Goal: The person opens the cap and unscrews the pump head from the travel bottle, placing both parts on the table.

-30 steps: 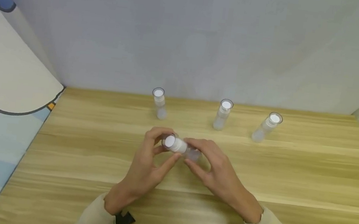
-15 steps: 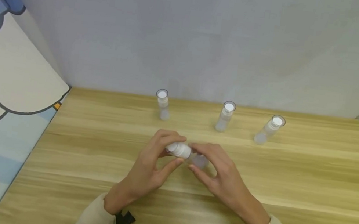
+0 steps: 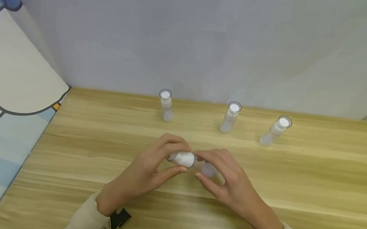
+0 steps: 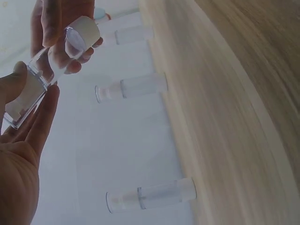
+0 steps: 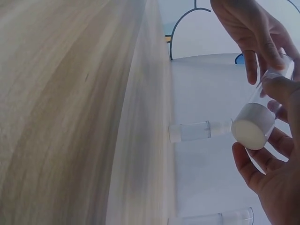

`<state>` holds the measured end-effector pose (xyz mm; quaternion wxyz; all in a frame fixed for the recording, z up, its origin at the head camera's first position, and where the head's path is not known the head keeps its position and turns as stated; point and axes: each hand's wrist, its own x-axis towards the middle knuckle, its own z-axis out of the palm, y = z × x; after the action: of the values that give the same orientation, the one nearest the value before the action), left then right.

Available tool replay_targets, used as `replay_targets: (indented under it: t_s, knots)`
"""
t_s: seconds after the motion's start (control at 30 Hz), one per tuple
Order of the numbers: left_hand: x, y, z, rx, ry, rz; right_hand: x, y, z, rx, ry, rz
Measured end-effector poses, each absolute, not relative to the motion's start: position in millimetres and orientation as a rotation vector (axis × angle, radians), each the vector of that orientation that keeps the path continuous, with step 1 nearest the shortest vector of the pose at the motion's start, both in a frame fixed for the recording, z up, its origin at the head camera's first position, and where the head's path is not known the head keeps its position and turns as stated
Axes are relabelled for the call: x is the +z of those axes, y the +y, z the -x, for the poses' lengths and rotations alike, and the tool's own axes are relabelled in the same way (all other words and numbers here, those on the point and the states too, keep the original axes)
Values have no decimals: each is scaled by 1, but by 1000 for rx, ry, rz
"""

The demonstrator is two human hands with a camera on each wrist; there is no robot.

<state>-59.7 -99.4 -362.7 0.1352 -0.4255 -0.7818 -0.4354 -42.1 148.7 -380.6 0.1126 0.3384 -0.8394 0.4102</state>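
Both hands hold a clear pump bottle [image 3: 185, 159] above the wooden table, tilted with its white top toward the left. My left hand [image 3: 147, 167] pinches the clear-capped top end between thumb and fingers. Around the clear lower body, my right hand [image 3: 233, 180] curls its thumb and fingers. In the left wrist view, the bottle [image 4: 63, 54] spans both hands, and its cap and body look joined. The right wrist view shows the bottle's white base [image 5: 251, 133] pointing toward the camera, with fingers covering part of the body.
Three similar bottles stand upright along the table's back: a left one [image 3: 166, 107], a middle one [image 3: 229, 119] and a right one [image 3: 274, 131]. A grey wall [image 3: 212, 42] rises behind. A cartoon-printed panel [image 3: 15, 69] borders the left side.
The held bottle has turned more level and shifted slightly right and nearer the body. Both hands have moved with it, and the gap between their fingers has widened a little.
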Motion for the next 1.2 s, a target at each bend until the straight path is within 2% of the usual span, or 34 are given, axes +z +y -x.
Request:
replay_targets:
  t_s: [0.6, 1.2]
  knots:
    - [-362, -102, 55, -1098, -2255, 1319, -374, 156, 35, 1239, -2509, -1064]
    - [-367, -98, 56, -1236, -2122, 1296, -378, 162, 30, 1178, -2449, -1040]
